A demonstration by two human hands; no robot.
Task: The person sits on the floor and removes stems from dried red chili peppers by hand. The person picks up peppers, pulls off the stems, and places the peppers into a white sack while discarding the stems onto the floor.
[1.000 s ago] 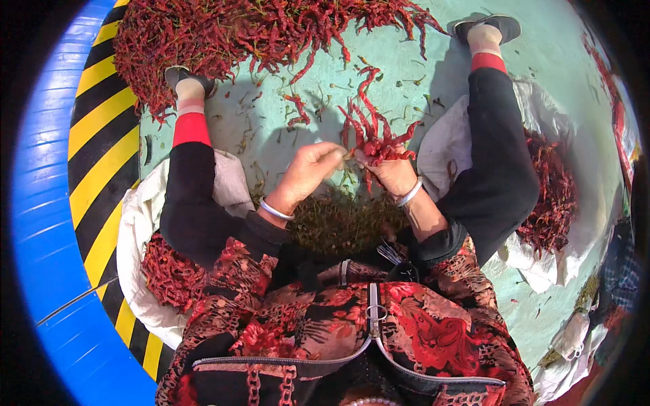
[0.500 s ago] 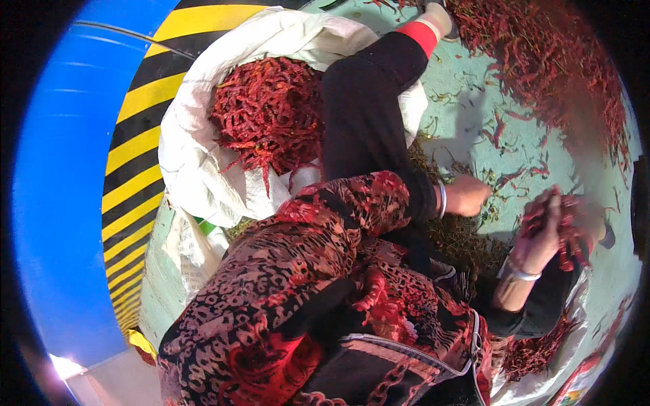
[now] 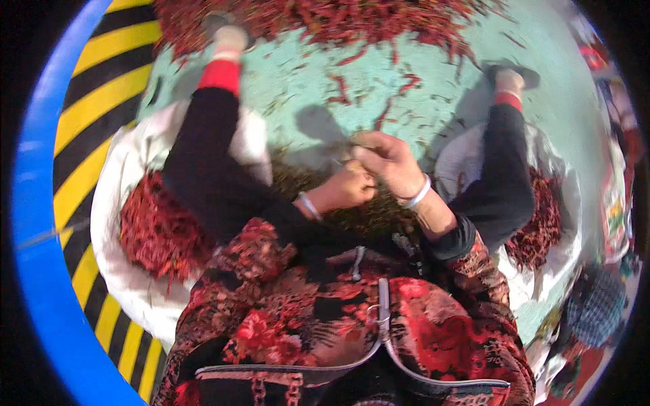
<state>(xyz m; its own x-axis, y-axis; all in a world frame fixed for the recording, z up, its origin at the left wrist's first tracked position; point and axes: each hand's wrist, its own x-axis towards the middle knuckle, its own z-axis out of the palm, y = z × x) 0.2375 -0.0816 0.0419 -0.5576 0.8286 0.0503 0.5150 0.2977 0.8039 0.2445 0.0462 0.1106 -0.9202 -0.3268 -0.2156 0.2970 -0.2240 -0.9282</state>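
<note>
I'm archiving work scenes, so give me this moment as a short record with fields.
Left hand: fingers curled, close to the right hand
Right hand: any hold too blurred to tell
Left sack: white, holding red chilies
Right sack: white, holding red chilies
Stem heap: greenish-brown, near the hands
Ahead: red chili pile
Floor: pale green

Seen from above, a person's left hand (image 3: 349,188) and right hand (image 3: 391,162) meet near the centre, fingers curled, each wrist wearing a pale bracelet (image 3: 420,191); blur hides whether they hold anything. Below them lies a heap of brownish-green stems (image 3: 365,220). A pile of red chillies (image 3: 305,20) spreads across 12 o'clock on a pale green floor (image 3: 291,81). The dark-trousered legs point to 11 and 2 o'clock. White sacks (image 3: 112,271) containing chillies stand at 9 and 3 o'clock. A floral jacket (image 3: 271,325) fills 6 o'clock.
</note>
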